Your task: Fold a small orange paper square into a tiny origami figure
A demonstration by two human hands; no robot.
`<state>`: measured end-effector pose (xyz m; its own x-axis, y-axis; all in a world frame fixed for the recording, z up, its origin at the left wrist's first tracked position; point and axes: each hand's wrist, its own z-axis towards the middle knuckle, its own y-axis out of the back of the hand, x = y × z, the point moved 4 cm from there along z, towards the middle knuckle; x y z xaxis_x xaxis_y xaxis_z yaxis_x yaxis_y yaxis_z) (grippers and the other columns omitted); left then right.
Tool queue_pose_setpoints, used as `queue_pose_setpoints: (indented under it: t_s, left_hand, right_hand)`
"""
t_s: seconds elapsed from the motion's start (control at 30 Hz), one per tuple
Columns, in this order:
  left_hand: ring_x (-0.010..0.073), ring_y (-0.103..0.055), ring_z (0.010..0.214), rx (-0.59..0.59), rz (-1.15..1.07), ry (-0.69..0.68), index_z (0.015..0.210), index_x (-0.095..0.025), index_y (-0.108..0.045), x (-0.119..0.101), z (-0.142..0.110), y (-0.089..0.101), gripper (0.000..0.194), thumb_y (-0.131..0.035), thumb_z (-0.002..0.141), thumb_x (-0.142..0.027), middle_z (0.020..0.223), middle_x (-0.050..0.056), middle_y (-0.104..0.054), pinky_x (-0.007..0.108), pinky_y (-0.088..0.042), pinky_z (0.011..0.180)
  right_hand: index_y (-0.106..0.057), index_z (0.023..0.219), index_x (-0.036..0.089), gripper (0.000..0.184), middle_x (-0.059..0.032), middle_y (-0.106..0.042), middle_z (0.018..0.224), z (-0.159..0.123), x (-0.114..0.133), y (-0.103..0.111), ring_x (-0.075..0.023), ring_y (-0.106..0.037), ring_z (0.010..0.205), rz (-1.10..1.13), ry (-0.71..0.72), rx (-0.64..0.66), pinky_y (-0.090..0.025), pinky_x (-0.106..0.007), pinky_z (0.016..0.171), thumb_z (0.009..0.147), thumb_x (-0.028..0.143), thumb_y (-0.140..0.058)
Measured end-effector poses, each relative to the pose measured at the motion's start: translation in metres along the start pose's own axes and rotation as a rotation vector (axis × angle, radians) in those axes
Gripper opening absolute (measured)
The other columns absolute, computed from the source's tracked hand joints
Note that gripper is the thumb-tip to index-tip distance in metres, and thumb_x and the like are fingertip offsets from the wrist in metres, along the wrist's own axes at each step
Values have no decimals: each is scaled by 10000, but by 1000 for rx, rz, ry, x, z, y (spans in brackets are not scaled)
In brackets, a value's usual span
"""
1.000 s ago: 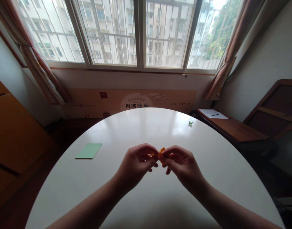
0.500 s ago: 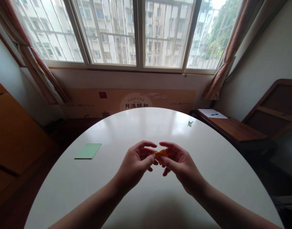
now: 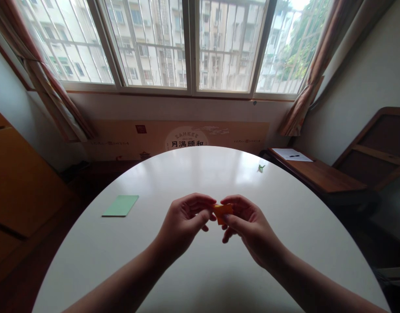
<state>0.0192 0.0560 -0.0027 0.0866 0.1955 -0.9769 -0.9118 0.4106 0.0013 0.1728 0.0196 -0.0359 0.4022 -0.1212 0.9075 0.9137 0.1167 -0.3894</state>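
A small folded piece of orange paper (image 3: pixel 221 210) is held up over the white round table (image 3: pixel 200 278), between my two hands. My left hand (image 3: pixel 189 215) pinches its left edge with thumb and fingers. From the other side, my right hand (image 3: pixel 243 217) grips it, the thumb lying on its near face and the fingers curled behind. Parts of the paper are hidden by the fingertips, so its full folded shape cannot be made out.
Green square paper (image 3: pixel 120 205) lies flat on the table's left side. A small green folded paper piece (image 3: pixel 261 168) sits near the far right edge. Beyond the table, a wooden bench (image 3: pixel 337 176) carries a white sheet (image 3: pixel 284 154) with a pen (image 3: pixel 294 156).
The orange paper has been turned, and more of its flat face shows now than a second ago. My fingers lifted apart, then closed in again at its top. The green papers stayed put.
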Motion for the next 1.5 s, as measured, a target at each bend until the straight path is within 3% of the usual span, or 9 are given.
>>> queue_pose_setpoints:
  t_s: [0.33, 0.5, 0.63, 0.87, 1.13, 1.3, 1.5]
  left_hand:
    - [162, -688, 646, -101, 2, 53, 864, -149, -722, -4, -3, -3, 112, -693, 771, -205, 735, 26, -733, 212, -538, 508]
    - [175, -689, 676, -85, -113, 120, 886, -141, -731, 1, -2, -2, 195, -705, 836, -328, 754, 50, -730, 217, -537, 508]
    - [190, -688, 724, -33, -65, 111, 890, -138, -753, 2, -2, -3, 278, -760, 818, -406, 779, 73, -742, 215, -541, 518]
    - [165, -675, 656, -44, 44, 108, 808, -142, -755, 5, -2, -1, 201, -695, 854, -329, 706, 53, -725, 183, -509, 475]
    - [148, -647, 612, -36, 42, 105, 776, -135, -723, 3, -1, -3, 231, -671, 864, -342, 685, 43, -708, 173, -497, 432]
    - [144, -639, 578, -28, 140, 54, 796, -128, -714, 3, 0, -1, 249, -657, 875, -357, 650, 38, -699, 190, -513, 443]
    - [151, -651, 577, -58, 185, 39, 922, -139, -660, 5, 1, 3, 240, -684, 853, -367, 709, 37, -726, 207, -513, 443]
  right_hand:
    - [-734, 942, 230, 136, -10, -708, 828, -5, 5, -8, -148, -645, 714, -128, 151, 39, -609, -232, 511, 819, 173, -748]
    - [-742, 943, 221, 155, -9, -683, 824, -6, 6, -6, -144, -641, 681, -173, 184, 2, -614, -245, 507, 807, 145, -740]
    - [-731, 944, 220, 128, -9, -681, 824, -6, 6, -5, -144, -643, 661, -195, 194, -6, -617, -262, 511, 822, 186, -753]
    - [-725, 921, 242, 77, -7, -630, 853, -8, 6, -9, -162, -639, 756, -283, 228, 38, -616, -264, 534, 861, 195, -716]
    - [-705, 874, 215, 26, -7, -630, 818, -9, 6, -10, -155, -631, 726, -294, 202, 53, -615, -268, 541, 860, 199, -720]
    - [-637, 1013, 224, 197, -23, -691, 855, -6, 0, -9, -187, -663, 793, -247, 107, 46, -610, -266, 529, 850, 246, -745]
    - [-593, 959, 204, 253, -2, -674, 798, -2, -5, -8, -168, -634, 745, -175, 4, 48, -607, -270, 521, 803, 248, -788]
